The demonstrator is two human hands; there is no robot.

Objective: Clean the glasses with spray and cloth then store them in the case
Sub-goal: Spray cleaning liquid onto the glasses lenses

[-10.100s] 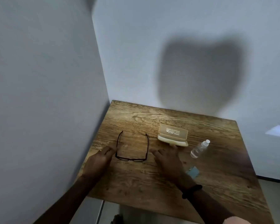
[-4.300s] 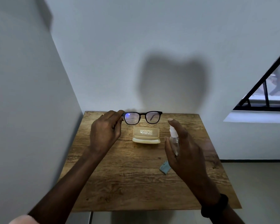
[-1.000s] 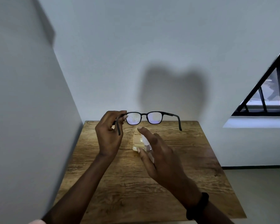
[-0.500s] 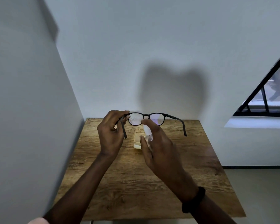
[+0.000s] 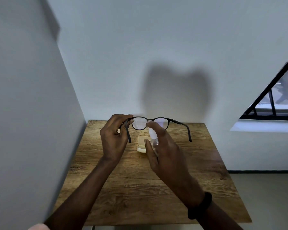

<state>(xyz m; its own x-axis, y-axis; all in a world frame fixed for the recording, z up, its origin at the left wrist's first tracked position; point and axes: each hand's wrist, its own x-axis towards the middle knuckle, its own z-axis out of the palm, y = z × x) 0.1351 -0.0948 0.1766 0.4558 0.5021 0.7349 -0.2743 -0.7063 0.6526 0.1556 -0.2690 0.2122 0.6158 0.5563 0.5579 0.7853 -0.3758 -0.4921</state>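
1. Left grip, a bare hand: fingers curled, pinching the glasses at the frame corner where one arm hinges.
2. Glasses: dark frame, held up in the air over the far half of the desk. Both arms are unfolded and point back toward the person. Nothing of them touches the desk.
3. Lens nearest the left grip looks hazy and speckled; the other lens shows a pale reflection.
4. Right grip, also a bare hand: closed around a small clear spray bottle. The forefinger lies over the white nozzle and the thumb runs along the bottle's side.
5. The nozzle sits just beside the hazy lens, close to the bridge of the frame.
6. Case: cream-coloured, on the desk below the glasses, partly hidden behind the right grip and the bottle.
7. Black band on the right wrist.
8. Desk is wood-grained and set into a corner of pale walls. Barred window at far right.
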